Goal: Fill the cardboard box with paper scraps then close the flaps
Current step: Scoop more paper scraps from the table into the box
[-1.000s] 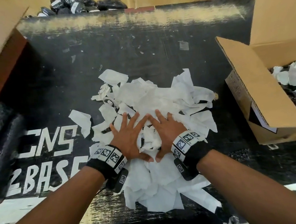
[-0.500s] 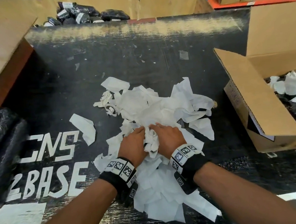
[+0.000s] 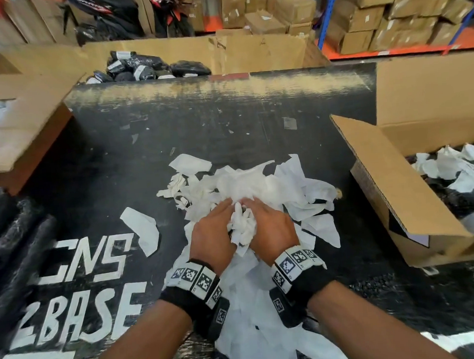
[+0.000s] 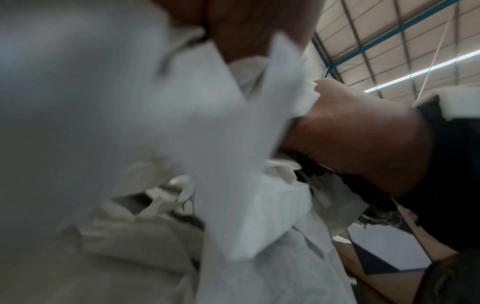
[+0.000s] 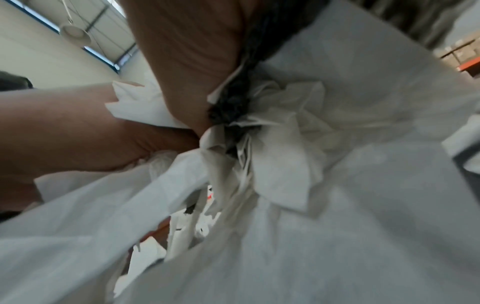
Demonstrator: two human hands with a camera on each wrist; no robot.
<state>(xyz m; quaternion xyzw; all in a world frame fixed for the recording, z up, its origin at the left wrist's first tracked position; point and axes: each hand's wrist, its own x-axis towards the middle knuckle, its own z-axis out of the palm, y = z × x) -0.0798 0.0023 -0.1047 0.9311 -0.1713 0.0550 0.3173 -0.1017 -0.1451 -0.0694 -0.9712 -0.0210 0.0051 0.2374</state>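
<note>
A heap of white paper scraps [image 3: 258, 186] lies in the middle of the black table [image 3: 226, 118]. My left hand [image 3: 213, 233] and right hand [image 3: 270, 227] sit side by side in the heap, fingers curled into it, gripping a bunched wad of scraps [image 3: 242, 226] between them. The wrist views show crumpled paper [image 4: 233, 164] pressed against my left palm, and scraps [image 5: 285, 123] bunched against my right hand. The open cardboard box [image 3: 416, 194] stands at the right, flaps up, with scraps [image 3: 453, 164] lying over dark contents inside.
Another open cardboard box [image 3: 16, 124] sits at the far left edge. Black wrapped bundles [image 3: 6, 223] lie at the near left, more black packets [image 3: 143, 65] beyond the table's far edge. A loose scrap [image 3: 144, 230] lies left of the heap.
My flat, spread hands have curled inward and gathered scraps into a wad between them. The heap has been drawn together, and the head view has tilted up.
</note>
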